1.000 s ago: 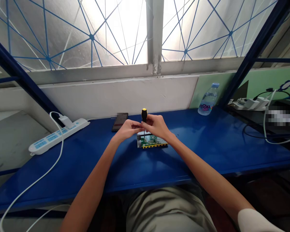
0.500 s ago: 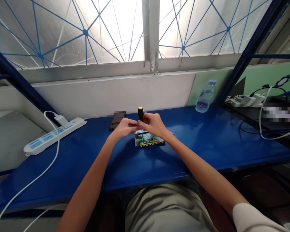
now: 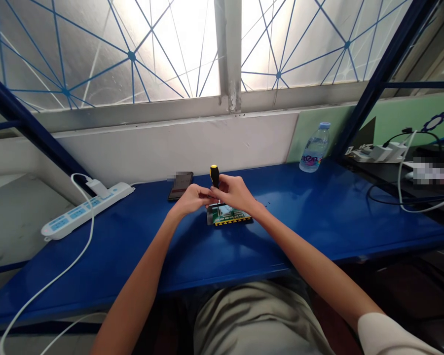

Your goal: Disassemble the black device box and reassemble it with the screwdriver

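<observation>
Head camera: the right hand (image 3: 237,192) pinches a black-and-yellow screwdriver (image 3: 214,174) nearly upright over the left end of the circuit board (image 3: 232,216), presumably so it bears straight down. The left hand (image 3: 191,200) holds its fingertips bunched beside it, perhaps for steadying, though I can't tell what they pinch; the board lies on the blue table (image 3: 299,227).

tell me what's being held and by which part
A screwdriver, held in the right hand by the lower part of its handle. Whether the left hand, close beside it, grips it too cannot be told.
</observation>
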`<state>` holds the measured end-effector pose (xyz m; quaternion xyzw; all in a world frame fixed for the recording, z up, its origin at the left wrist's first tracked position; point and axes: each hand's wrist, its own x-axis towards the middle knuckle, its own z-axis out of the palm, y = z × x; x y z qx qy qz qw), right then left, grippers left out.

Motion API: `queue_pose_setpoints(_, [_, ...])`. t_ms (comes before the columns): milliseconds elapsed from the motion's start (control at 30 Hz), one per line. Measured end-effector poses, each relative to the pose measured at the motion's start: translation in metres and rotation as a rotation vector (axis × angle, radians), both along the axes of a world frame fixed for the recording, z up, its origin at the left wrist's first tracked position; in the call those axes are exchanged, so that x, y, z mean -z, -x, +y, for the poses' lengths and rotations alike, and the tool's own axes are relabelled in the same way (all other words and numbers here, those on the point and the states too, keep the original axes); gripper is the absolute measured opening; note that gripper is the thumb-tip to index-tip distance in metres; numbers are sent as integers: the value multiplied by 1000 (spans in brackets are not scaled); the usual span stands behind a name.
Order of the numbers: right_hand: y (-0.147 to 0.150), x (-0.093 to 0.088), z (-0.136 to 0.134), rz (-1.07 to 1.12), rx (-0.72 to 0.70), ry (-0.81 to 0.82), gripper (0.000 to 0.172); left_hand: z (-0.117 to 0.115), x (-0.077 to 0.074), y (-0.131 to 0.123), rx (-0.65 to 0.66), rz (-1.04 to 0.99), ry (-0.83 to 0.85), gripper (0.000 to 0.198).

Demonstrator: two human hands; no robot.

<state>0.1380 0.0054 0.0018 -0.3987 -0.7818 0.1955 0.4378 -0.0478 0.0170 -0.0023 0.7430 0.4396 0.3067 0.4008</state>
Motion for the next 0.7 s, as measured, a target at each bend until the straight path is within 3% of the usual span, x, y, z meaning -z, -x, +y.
queue_pose_setpoints(300, [2, 0, 1, 59, 58, -42, 35, -3, -3, -2, -36, 16, 5, 20])
queue_pose_setpoints(700, [3, -3, -3, 50, 64, -19, 21, -1, -1, -1, -16, 7, 7, 26])
